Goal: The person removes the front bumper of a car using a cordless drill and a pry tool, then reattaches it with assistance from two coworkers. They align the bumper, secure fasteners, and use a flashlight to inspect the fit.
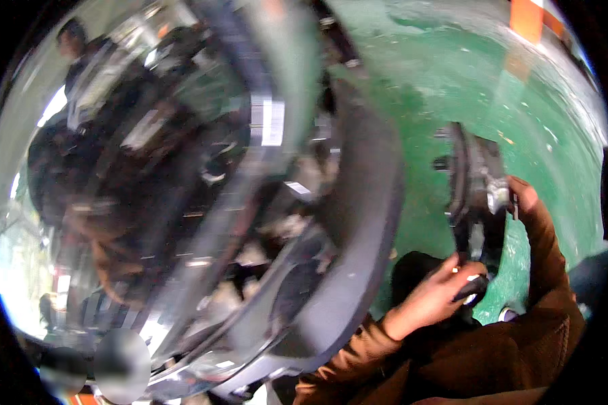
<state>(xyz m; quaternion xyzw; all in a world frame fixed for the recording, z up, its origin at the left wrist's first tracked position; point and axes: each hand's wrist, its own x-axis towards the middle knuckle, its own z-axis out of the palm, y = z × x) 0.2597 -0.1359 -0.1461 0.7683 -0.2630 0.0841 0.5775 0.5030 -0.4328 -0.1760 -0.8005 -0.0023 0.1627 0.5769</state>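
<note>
Part (pixel 479 179), long, black, glossy in patches, held between our two hands above green floor (pixel 446 81), near grey bumper (pixel 368 202), on its right. Our left hand (pixel 436 291) grasps part's lower end; our right hand (pixel 524 194) grips its right edge, fingers partly hidden. Car front (pixel 250 229) on our left, blurred. Orange post (pixel 525 21) beyond floor, well apart from us.

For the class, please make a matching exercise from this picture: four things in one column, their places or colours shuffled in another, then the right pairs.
1. Left hand
2. Floor
3. Right hand
4. Held part

A. Mostly black
B. At the held part's right side
C. Green
D. At the held part's lower end

Pairs: 1-D, 2-C, 3-B, 4-A
</note>
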